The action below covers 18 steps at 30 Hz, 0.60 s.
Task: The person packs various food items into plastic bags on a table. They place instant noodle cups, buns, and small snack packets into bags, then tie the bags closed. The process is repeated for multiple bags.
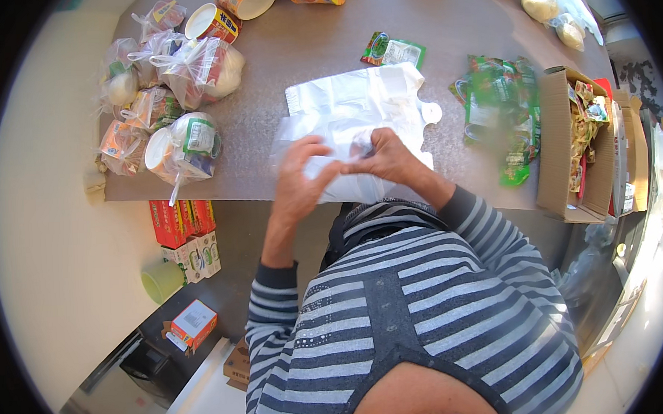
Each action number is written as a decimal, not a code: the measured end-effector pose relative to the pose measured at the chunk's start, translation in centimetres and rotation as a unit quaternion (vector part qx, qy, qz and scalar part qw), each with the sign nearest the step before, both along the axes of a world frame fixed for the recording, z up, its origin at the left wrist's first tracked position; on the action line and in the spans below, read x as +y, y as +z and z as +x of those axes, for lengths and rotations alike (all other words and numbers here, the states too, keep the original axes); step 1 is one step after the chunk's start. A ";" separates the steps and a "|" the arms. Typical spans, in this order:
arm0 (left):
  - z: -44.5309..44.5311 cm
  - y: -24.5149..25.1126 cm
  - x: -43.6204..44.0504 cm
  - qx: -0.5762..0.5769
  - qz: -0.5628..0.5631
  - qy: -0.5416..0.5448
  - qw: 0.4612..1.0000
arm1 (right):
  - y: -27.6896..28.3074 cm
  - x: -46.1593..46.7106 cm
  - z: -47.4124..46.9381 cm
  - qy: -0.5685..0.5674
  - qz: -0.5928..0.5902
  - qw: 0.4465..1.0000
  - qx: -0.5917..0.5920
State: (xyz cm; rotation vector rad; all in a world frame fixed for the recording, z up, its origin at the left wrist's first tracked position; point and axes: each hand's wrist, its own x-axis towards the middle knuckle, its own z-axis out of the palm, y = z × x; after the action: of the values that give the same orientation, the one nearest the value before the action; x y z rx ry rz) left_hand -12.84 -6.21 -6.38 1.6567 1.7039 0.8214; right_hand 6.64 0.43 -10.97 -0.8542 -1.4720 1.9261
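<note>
A stack of thin white plastic bags lies flat on the table before me. Over its near part, my right hand pinches some clear plastic film between thumb and fingers. Close beside it, my left hand is blurred, its fingers curved and spread, the thumb close to the right fingertips; whether it grips the film I cannot tell. Beyond the bags lies a green food packet. Green packets form a loose pile to the right.
Tied clear bags of food crowd the table's left side, near instant noodle tubs. An open cardboard box of small packets stands at the right edge. Wrapped pale round items lie far right. Red boxes stand below the left edge.
</note>
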 end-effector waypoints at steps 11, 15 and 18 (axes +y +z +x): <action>-0.7 -4.3 1.4 -0.108 -0.139 0.198 0.964 | 0.2 4.0 11.6 -0.482 -0.258 0.803 0.240; 6.6 -1.6 1.8 0.104 0.121 0.010 0.987 | 2.0 1.9 10.2 -0.421 -0.072 0.904 0.026; 11.8 -0.9 3.6 0.097 0.164 -0.082 0.978 | 3.2 -0.8 8.2 -0.218 0.143 0.965 -0.012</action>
State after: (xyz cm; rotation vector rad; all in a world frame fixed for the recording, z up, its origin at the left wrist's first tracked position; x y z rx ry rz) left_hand -1.01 -2.66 -7.33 2.1314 1.5923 0.9243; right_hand 14.87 -0.32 -7.76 -0.9711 -1.3899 1.3505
